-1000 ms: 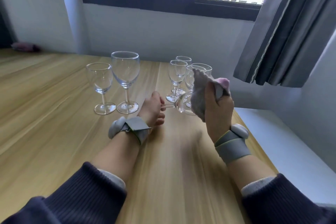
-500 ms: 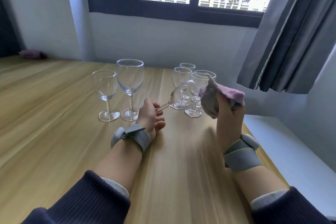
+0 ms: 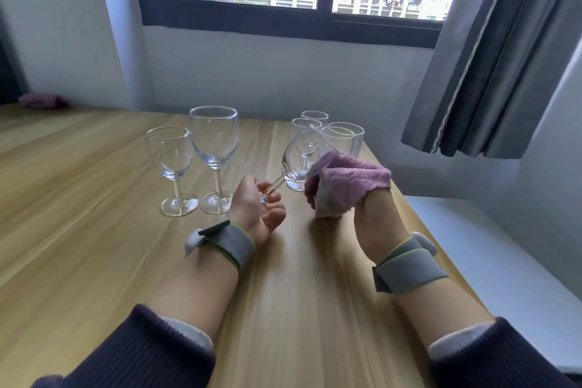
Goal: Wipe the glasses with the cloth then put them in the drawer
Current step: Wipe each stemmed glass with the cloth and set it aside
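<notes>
At frame centre, the left hand (image 3: 256,211) grips the stem of a tilted wine glass (image 3: 297,164) above the wooden bench (image 3: 94,230); just right, the right hand (image 3: 362,214) clutches a bunched pink cloth (image 3: 346,186) beside the bowl. Two upright glasses (image 3: 195,164) stand centre-left. Further glasses (image 3: 341,138) cluster behind the cloth, count unclear.

Dark ribbed sleeves (image 3: 151,353), grey wristbands (image 3: 230,242)
</notes>
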`<state>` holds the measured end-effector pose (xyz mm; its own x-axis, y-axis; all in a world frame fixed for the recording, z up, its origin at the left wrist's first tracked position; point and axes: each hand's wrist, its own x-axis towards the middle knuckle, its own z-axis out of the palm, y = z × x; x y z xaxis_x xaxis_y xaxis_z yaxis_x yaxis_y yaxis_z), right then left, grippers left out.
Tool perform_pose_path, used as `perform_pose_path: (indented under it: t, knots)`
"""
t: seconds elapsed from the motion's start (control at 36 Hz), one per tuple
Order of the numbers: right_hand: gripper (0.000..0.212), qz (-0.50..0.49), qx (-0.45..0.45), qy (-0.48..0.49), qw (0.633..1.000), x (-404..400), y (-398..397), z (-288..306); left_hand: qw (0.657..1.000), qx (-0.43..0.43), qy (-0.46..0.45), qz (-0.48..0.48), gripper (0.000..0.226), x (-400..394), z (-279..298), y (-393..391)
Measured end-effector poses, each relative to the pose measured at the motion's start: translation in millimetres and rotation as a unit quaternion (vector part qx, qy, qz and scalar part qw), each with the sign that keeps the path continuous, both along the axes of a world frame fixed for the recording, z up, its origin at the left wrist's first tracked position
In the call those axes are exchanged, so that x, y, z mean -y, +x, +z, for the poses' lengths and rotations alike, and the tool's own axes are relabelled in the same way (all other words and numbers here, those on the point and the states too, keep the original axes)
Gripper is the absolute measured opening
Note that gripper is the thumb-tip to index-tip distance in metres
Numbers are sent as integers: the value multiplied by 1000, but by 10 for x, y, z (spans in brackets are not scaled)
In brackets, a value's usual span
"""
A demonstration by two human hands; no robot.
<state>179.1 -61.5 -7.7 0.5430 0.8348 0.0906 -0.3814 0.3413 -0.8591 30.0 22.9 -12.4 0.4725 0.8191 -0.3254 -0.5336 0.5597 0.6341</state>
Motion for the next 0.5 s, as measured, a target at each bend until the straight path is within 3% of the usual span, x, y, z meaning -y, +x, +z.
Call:
perform_pose_path:
  t: [0.19, 0.31, 0.5]
  knots:
    - [24, 113, 139, 51, 982, 78, -160, 111, 1000, 3, -19, -10, 28, 11, 13, -11]
    - [25, 144, 132, 94, 976, 101, -216, 146, 999, 0, -17, -34, 30, 1, -16, 5]
    - [20, 116, 55, 55, 990, 90, -234, 104, 993, -68, 16, -95, 32, 98, -110, 137]
